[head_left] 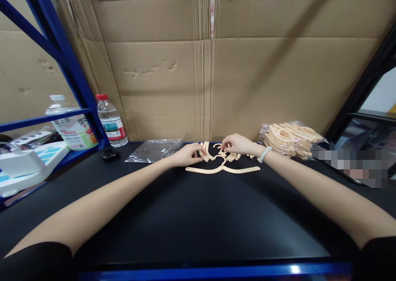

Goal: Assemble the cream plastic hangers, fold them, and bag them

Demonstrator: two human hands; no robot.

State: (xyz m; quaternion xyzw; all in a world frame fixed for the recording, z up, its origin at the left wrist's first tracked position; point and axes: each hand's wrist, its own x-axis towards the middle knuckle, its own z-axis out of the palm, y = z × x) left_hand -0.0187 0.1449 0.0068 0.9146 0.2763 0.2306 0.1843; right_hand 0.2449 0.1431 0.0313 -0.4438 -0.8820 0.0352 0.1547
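A beige plastic folding hanger (222, 168) lies on the black table, its two arms spread and its hook pointing away from me. Behind it are several loose hanger pieces (234, 157). My left hand (186, 154) is just left of the hook, thumb and fingers curled around the near end of a slim hanger arm piece (206, 146). Farther back, my right hand (237, 144), with a beaded bracelet (264, 154) at its wrist, reaches down with fingertips pinched on a small hanger piece (222, 153). The fingers partly cover both pieces.
A clear plastic bag (153, 150) lies flat at left, near a black mouse-like object (109, 153) and a red-capped water bottle (111, 122). Bagged hangers (289, 139) are piled at right. A cardboard wall (161, 75) closes the back; a blue frame (71, 71) rises at left.
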